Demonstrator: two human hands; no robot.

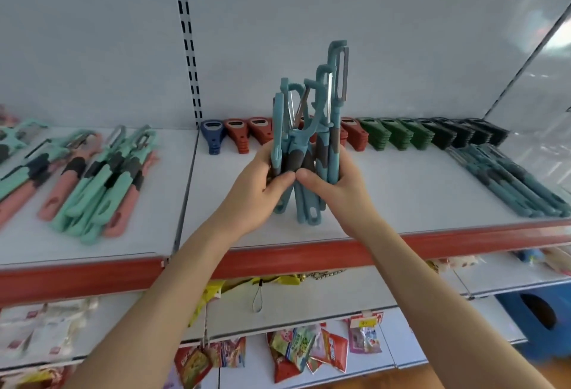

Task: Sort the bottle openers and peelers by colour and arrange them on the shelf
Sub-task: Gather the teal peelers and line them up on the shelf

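Both hands grip one bundle of teal-blue peelers (309,116) at frame centre: my left hand (262,178) and right hand (333,184) curl round the handles, thumbs meeting, blades up. I judge I hold them upright over the shelf (401,203) to square the handle ends before laying them down. Matching laid blue peelers (509,184) sit at right. Mint and pink peelers (102,178) lie mixed at left. Colour-grouped bottle openers (386,133) line the back, close enough behind the bundle to knock.
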